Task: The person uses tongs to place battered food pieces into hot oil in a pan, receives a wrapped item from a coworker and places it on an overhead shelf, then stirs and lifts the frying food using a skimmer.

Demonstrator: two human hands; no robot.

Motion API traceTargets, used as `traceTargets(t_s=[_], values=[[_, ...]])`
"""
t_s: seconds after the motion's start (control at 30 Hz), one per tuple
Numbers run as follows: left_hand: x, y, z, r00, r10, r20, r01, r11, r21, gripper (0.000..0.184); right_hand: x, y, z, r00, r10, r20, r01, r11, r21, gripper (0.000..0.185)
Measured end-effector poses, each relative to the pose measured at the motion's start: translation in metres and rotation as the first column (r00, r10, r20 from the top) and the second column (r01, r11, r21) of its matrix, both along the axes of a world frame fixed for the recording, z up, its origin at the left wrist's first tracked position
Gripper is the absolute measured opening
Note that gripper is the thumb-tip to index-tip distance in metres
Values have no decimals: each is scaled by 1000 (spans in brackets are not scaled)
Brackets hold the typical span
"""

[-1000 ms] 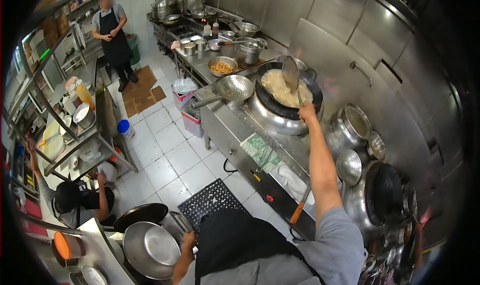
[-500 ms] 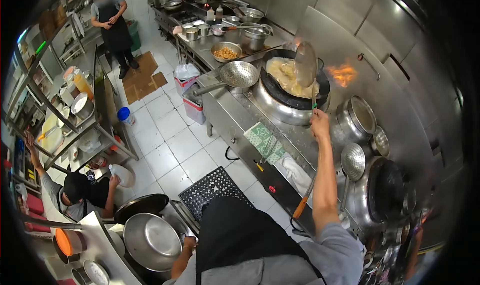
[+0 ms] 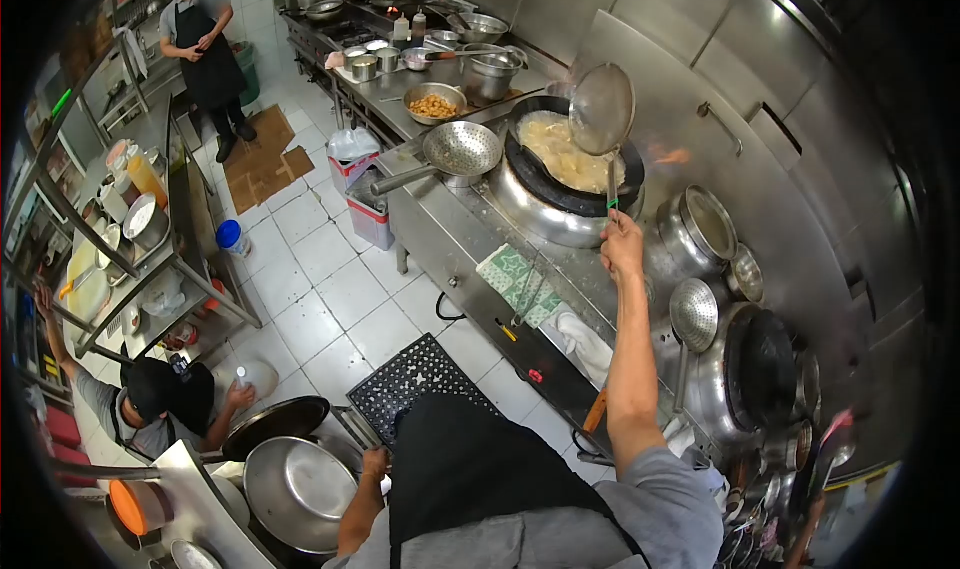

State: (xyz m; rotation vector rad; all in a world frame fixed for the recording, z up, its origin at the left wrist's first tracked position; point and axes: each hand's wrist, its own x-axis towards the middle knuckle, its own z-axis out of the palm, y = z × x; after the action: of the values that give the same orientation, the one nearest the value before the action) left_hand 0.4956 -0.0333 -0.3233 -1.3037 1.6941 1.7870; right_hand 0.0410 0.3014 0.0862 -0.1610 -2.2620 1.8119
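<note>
In my right hand (image 3: 622,244) is the handle of a round mesh skimmer (image 3: 603,107), with a green band near my fingers. The skimmer's head is tilted up over the far right side of a black wok (image 3: 520,174). Pale, bubbling liquid (image 3: 568,149) with light pieces fills the wok on a steel burner stand. My left hand (image 3: 375,465) is closed low at my side, beside a large steel pot (image 3: 300,494) and some metal bars; what it grips cannot be made out.
A perforated ladle strainer (image 3: 462,149) rests left of the wok, near a bowl of browned food (image 3: 436,103). Flame (image 3: 668,155) shows behind the wok. A green cloth (image 3: 520,284) lies on the front edge. One co-worker (image 3: 150,399) crouches at left; another (image 3: 205,59) stands farther back.
The skimmer's head has turned, now showing its broad round face. Flame behind the wok has shrunk. The crouching co-worker's jug has moved lower, and the camera view has shifted slightly.
</note>
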Motion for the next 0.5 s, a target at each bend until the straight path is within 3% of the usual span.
traceTargets(t_s=[0.07,0.23,0.3,0.33,0.43,0.5], values=[[-3,-6,-8,1000,4,28,-5,1000,21,29,-6,0,-3,977,104,187,-85,990,-108,31],[5,-12,-16,997,75,16,-75,996,47,25,-17,4,-8,969,134,209,-113,988,-110,34],[11,-16,-8,995,94,19,-96,990,100,22,-24,6,-3,998,-61,27,60,996,59,27],[13,-17,3,989,106,103,-118,986,117,22,-32,8,0,989,-148,-20,148,961,234,30],[24,-21,2,991,89,98,-101,987,127,22,-66,28,-2,981,-193,33,170,922,349,25],[28,-21,-1,992,95,83,-105,986,129,23,-81,42,2,966,-65,250,32,990,135,15]])
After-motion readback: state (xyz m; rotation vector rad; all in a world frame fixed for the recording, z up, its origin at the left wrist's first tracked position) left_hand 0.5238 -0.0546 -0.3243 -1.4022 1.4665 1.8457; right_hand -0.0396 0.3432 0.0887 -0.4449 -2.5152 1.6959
